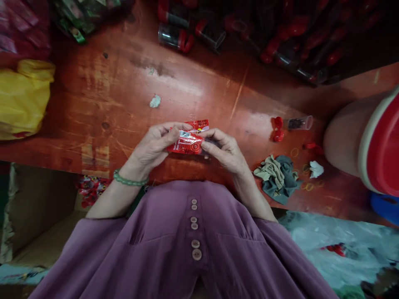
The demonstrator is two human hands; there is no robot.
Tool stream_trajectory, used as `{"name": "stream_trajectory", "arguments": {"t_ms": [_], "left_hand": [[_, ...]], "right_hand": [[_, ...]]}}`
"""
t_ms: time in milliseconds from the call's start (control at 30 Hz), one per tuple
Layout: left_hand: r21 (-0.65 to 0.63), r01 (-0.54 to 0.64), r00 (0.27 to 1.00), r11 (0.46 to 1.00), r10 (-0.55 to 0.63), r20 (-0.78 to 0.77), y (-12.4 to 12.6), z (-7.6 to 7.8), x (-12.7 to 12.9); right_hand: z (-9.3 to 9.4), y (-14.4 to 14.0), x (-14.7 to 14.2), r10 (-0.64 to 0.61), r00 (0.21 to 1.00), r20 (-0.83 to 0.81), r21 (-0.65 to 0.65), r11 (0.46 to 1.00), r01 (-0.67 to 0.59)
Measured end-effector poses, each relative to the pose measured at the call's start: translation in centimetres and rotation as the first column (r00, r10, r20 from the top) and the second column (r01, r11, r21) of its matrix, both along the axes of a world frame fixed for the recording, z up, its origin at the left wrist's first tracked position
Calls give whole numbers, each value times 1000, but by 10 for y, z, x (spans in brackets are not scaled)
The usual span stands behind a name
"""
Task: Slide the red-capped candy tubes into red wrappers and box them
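Over the desk [124, 91], left hand [152, 145] and right hand [222, 151] both pinch a red packet [188, 139], seemingly working it around something; steady fingertip grip needed.

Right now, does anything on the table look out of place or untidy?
Yes. A small clear tube lies on its side with red caps loose beside it, and rubber bands lie scattered near a crumpled cloth. The red packet itself looks intact.
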State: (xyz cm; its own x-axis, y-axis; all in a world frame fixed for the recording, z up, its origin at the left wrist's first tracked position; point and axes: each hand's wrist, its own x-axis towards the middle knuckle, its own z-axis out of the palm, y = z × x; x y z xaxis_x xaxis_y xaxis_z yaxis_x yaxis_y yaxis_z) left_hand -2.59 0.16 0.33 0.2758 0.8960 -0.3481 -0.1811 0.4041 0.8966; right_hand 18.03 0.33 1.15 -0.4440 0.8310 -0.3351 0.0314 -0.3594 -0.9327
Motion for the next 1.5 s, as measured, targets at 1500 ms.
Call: {"name": "stream_trajectory", "arguments": {"t_ms": [1500], "left_hand": [[-18,-459,875,888,455,167,-9,1,27]], "right_hand": [[-8,-8,-41,-300,933,-197,4,952,307]]}}
